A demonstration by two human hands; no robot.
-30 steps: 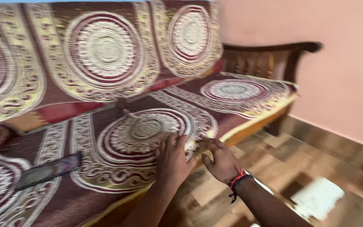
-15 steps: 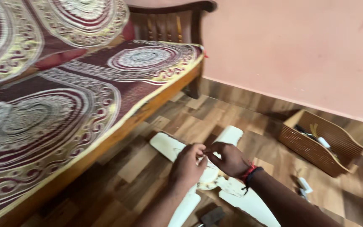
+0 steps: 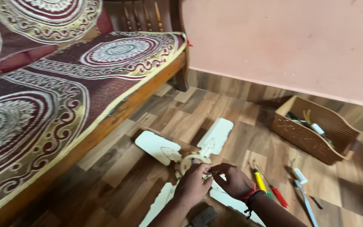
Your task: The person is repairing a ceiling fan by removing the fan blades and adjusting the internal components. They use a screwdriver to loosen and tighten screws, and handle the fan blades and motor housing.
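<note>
Cream ceiling fan [image 3: 190, 166] lying flat on the wood-pattern floor [image 3: 118, 168] just beside the sofa [image 3: 64, 96], blades spread outward, hub under both hands. Left hand [image 3: 193, 185] curled over the hub [image 3: 189, 162], fingers pressed together on something small at its top; right hand [image 3: 234, 181] meeting it, fingertips pinched on what looks like a thin wire or small part, too small to tell. Risk, as a judgement: a tiny piece slipping from that shared pinch and rolling away across the floor or under the sofa; a thin wire kinking or snapping if pulled hard; a blade cracking under a knee, being so close to the body. Yellow-handled screwdriver [image 3: 259, 181] and red-handled screwdriver [image 3: 280, 196] near the right wrist, easy to knock aside. Woven basket [image 3: 316, 130] of tools well apart by the pink wall [image 3: 282, 42]. Compared with 0.5 s ago: same 2-handed hold at the hub, view swung slightly, basket now nearer the middle, more tools showing.
</note>
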